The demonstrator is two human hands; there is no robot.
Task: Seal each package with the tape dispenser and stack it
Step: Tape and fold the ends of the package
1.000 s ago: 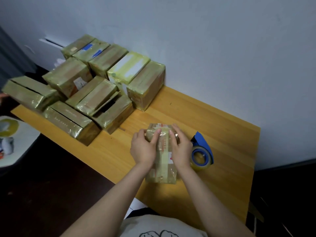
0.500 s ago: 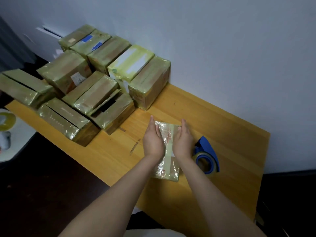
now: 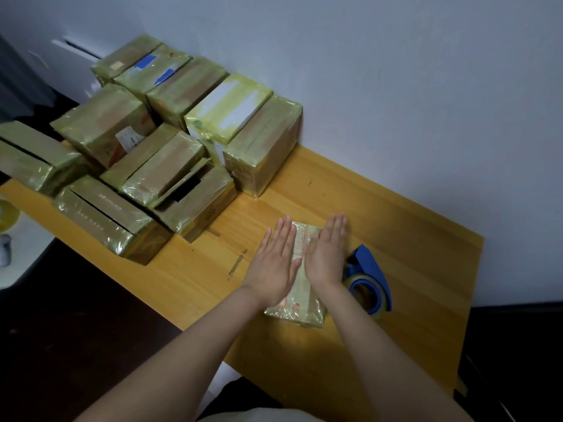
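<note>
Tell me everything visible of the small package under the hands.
The small flat cardboard package, wrapped in glossy yellowish tape, lies on the yellow wooden table, long side running away from the person. Red print shows along its top. The left hand and right hand press flat on its top, fingers straight. The blue tape dispenser sits close on its right; contact cannot be told.
</note>
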